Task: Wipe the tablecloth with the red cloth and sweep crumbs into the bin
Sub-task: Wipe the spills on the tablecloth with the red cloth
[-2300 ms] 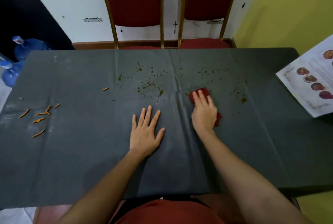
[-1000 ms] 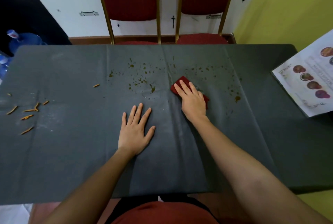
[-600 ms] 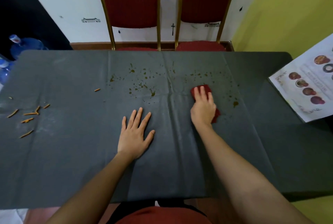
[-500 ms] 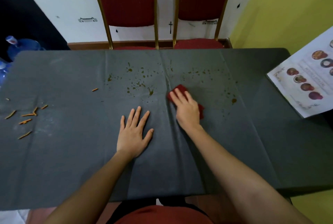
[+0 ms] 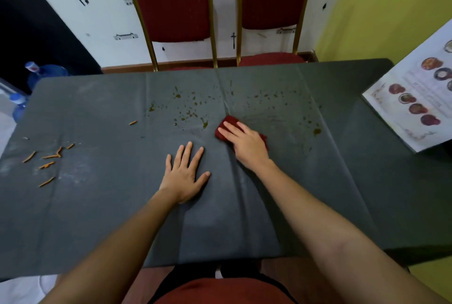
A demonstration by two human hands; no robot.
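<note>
A dark grey tablecloth point(image 5: 97, 205) covers the table. My right hand point(image 5: 244, 143) presses the folded red cloth point(image 5: 228, 123) flat on it near the middle; most of the cloth is hidden under the palm. Brown-green sauce spots point(image 5: 188, 112) lie just left of the cloth, and more spots point(image 5: 316, 131) lie to its right. My left hand point(image 5: 184, 174) rests flat on the tablecloth with fingers spread, holding nothing. Orange stick-shaped crumbs point(image 5: 49, 160) are scattered at the left end, with one crumb point(image 5: 132, 122) apart. No bin is in view.
Two red chairs with gold frames point(image 5: 210, 9) stand behind the far edge. A printed menu sheet point(image 5: 415, 100) lies over the right end of the table. Blue water bottles point(image 5: 44, 76) stand on the floor at the far left.
My right hand has swept the red cloth back and forth across the stained middle, ending a little left of the centre crease. Faint wipe streaks show to the cloth's right. My left hand stayed put.
</note>
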